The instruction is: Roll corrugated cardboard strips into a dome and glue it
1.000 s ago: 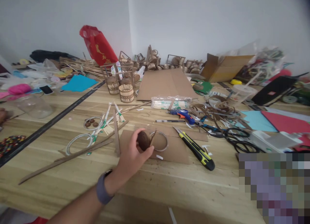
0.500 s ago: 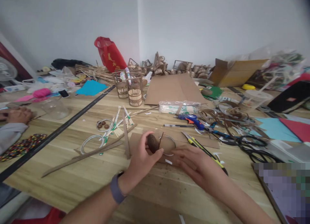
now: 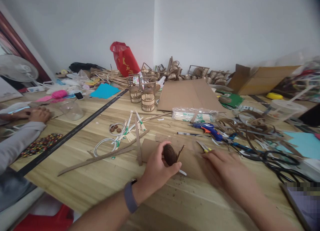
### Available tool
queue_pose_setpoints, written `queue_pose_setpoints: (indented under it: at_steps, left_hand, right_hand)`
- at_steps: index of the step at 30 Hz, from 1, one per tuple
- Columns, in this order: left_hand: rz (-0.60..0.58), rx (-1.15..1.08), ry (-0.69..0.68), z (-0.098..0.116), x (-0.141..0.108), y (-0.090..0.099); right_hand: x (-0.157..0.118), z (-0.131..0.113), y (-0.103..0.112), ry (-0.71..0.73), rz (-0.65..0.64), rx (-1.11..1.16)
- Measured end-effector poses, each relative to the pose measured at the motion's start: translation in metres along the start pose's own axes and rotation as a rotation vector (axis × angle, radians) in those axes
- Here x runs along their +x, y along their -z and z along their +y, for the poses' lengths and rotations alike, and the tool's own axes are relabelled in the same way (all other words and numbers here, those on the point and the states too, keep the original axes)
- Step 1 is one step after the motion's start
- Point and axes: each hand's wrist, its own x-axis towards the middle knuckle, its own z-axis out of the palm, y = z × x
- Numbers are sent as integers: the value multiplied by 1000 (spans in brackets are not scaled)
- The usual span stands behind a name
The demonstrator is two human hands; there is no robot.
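Note:
My left hand (image 3: 157, 166) is closed around a dark brown, rounded piece (image 3: 170, 155) with a grooved surface, held just above the cardboard. A thin brown strip (image 3: 180, 151) stands up beside it, close to my thumb. My right hand (image 3: 227, 167) is over the yellow utility knife (image 3: 206, 149), its fingers bent downward and blurred. Only the knife's front end shows; the rest is hidden beneath the hand, and I cannot tell whether the fingers grip it. Flat cardboard (image 3: 148, 149) lies under the work, with a white paper scrap (image 3: 182, 172) and brown crumbs nearby.
A blue glue gun (image 3: 208, 130), a pen (image 3: 187, 134) and black-handled scissors (image 3: 280, 161) lie on the right. White rings (image 3: 104, 147), sticks and wooden strips are left of centre. Small slatted buckets (image 3: 148, 102) stand behind. Another person's hand (image 3: 38, 114) rests at far left.
My right hand has moved right, from beside the brown piece to over the utility knife. The white ring near the left hand is out of sight. The view has turned slightly left.

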Motion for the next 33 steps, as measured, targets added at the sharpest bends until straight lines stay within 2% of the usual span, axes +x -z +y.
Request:
queue_pose_setpoints:
  at_steps: [2, 5, 8, 12, 14, 19, 22, 27, 29, 31, 33]
  left_hand:
    - [-4, 7, 0, 1, -1, 0]
    - [-15, -21, 23, 4, -1, -1]
    - [-30, -63, 42, 6, -1, -2]
    - [-43, -75, 33, 6, -1, -2]
    - [-38, -55, 32, 5, -1, -2]
    - [-33, -20, 36, 5, -1, -1]
    - [-25, 6, 29, 5, -1, -1]
    - [-9, 67, -28, 3, -2, -5]
    - [11, 89, -139, 3, -6, -5]
    - [23, 111, -337, 5, -11, -3]
    - [3, 134, -567, 8, -19, 1]
  right_hand:
    - [-14, 19, 5, -157, 35, -102]
    - [-37, 43, 7, -334, -11, -199]
    - [-52, 57, 0, -362, -62, -182]
    - [-46, 49, -5, -343, 37, -136]
    - [-33, 38, -3, -310, 30, -101]
    - [17, 16, 10, -196, -82, -10]
    - [49, 13, 11, -90, -127, 56]
    - [103, 14, -1, 69, -140, 142]
    - [125, 6, -5, 162, -144, 186]
    - [147, -11, -6, 271, -142, 228]
    - [170, -39, -4, 394, -138, 267]
